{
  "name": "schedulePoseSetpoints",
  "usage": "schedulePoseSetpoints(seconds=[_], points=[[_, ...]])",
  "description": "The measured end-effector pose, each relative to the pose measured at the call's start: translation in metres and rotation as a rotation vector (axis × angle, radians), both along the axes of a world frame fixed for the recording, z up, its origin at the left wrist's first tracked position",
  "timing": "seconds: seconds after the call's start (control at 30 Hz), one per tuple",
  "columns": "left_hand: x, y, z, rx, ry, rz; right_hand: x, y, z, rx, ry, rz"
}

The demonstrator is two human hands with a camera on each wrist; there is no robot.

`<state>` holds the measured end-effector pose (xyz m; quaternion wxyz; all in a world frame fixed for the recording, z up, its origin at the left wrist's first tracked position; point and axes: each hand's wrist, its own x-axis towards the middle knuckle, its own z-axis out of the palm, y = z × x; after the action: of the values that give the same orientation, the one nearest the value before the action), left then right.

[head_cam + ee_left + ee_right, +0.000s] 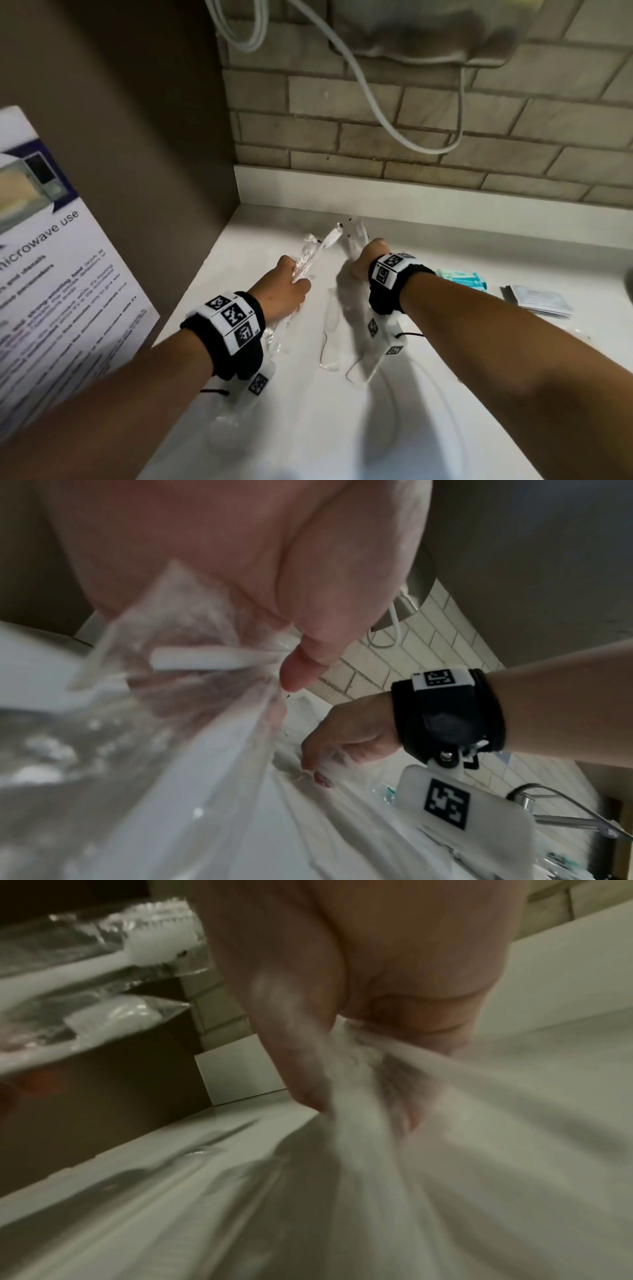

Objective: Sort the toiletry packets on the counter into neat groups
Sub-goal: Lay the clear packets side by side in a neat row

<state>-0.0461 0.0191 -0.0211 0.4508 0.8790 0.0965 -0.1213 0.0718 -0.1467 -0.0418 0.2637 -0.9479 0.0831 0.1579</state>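
Note:
My left hand (291, 287) grips a bundle of long clear plastic packets (317, 248) and holds it tilted above the white counter (260, 222). The left wrist view shows a white toothbrush handle (205, 658) inside one packet, with my thumb and fingers (301, 669) curled round the plastic. To its right, my right hand (363, 260) grips another clear packet (358, 229) near the back of the counter. In the right wrist view the right hand (342, 1042) bunches the clear film (445, 1123). More clear packets (330, 329) lie flat between my wrists.
Teal packets (462, 277) and a stack of pale flat sachets (537, 301) lie to the right. A white sink basin (394, 428) opens at the front. A brown side panel with a microwave notice (51, 274) closes the left; a white cable (376, 113) hangs on the brick wall.

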Motion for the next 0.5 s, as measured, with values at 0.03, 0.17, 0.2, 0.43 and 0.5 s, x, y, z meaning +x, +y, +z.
schedulePoseSetpoints(seconds=[0.03,0.17,0.2,0.43,0.5], points=[[0.001,0.002,0.000,-0.010,-0.008,0.013,-0.003,0.003,0.002,0.010,0.010,-0.021],[0.004,0.005,0.003,-0.072,-0.043,0.092,-0.019,0.014,0.020,0.286,-0.014,-0.044],[0.004,0.003,0.006,-0.098,-0.059,0.107,-0.022,0.014,0.024,0.409,-0.042,-0.047],[0.003,-0.042,0.016,-0.194,-0.083,-0.050,-0.077,0.011,0.047,0.861,-0.110,-0.050],[0.000,-0.055,0.017,-0.175,-0.063,-0.133,-0.089,0.002,0.046,0.916,-0.093,-0.050]])
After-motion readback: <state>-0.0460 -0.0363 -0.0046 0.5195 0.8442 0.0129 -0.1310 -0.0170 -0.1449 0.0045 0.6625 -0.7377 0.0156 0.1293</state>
